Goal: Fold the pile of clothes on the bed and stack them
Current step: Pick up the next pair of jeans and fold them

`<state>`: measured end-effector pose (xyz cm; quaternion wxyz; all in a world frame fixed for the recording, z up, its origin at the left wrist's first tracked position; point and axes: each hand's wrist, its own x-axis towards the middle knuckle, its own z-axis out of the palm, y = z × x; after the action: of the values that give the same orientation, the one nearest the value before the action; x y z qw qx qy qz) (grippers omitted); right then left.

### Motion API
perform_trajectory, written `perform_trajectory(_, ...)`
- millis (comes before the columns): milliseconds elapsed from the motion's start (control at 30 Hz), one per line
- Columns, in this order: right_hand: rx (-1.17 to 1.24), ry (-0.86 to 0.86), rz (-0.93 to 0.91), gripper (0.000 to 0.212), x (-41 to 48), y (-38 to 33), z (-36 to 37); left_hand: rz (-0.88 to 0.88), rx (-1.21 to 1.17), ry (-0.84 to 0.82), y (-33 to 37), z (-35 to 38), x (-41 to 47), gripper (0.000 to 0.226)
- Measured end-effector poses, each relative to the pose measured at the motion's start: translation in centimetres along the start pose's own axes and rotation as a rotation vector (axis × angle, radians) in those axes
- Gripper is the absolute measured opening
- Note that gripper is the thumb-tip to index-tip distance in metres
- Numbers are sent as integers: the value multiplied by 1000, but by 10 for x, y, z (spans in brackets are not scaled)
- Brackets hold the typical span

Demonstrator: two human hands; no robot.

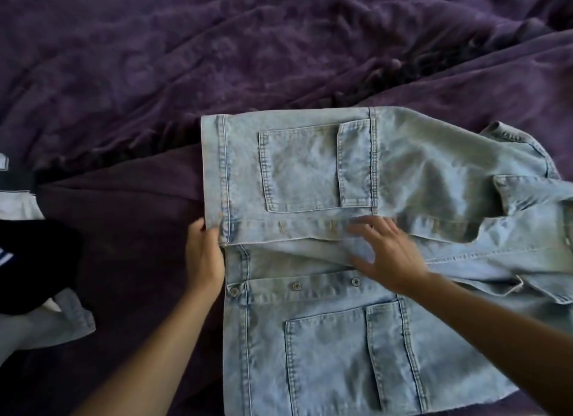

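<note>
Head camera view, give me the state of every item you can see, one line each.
denim jacket: lying front up, unbuttoned, collar end rumpled.
left hand: grips the jacket's hem edge.
right hand: spread flat on the jacket's front opening, motion-blurred.
purple blanket: rumpled, under the jacket.
dark garment: bunched at the left edge.
pale garment: crumpled beneath the dark one, partly out of frame.

Pale washed-blue denim jacket (pixel 356 229) (silver snaps) on deep purple textured bedspread (pixel 186 59); black garment (pixel 34 260) beside.
</note>
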<state>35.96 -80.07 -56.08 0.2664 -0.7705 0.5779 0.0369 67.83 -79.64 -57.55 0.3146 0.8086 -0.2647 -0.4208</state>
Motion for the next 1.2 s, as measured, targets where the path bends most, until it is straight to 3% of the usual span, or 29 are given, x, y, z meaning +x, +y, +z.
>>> perform_trajectory(100,-49,-146,112,71,-8,-2,16,-23,-5,-101,-16,-7,-24,43)
perform_trajectory(167,-14,-38,101,57,-10,-11,14,62,150,-102,-22,-8,-41,47)
perform_trajectory(267,69,265,-136,15,-27,-27,14,334,461,93,-31,-9,-67,56)
perform_trajectory(333,72,201,-206,6,-44,-28,16,508,665,5,-39,-11,-82,55)
perform_trajectory(367,37,103,-169,12,-52,-24,18,511,755,-100,-43,-11,-87,57)
perform_trajectory(467,-195,-174,56,54,-64,-4,18,292,881,-266,-49,-10,-90,49)
perform_trajectory(500,-231,-214,92,55,-64,-1,16,240,869,-254,-47,-10,-91,36)
perform_trajectory(567,-178,-222,96,39,-69,0,7,226,838,-201,-39,-14,-96,11)
perform_trajectory(667,-46,-148,23,29,-80,0,-14,364,814,-71,-23,-35,-103,26)
perform_trajectory(800,30,52,29,19,-50,2,-41,425,695,43,11,-45,-88,19)
perform_trajectory(867,49,46,70,23,-24,1,-48,351,685,65,18,-33,-75,22)
perform_trajectory(967,-8,25,62,41,-18,-1,-45,168,716,72,4,-24,-76,51)
perform_trajectory(1100,-33,205,-242,21,-90,-10,-22,24,668,21,-60,-38,-128,65)
perform_trajectory(1200,-110,109,-315,39,-165,-5,24,11,602,-21,-103,-49,-174,56)
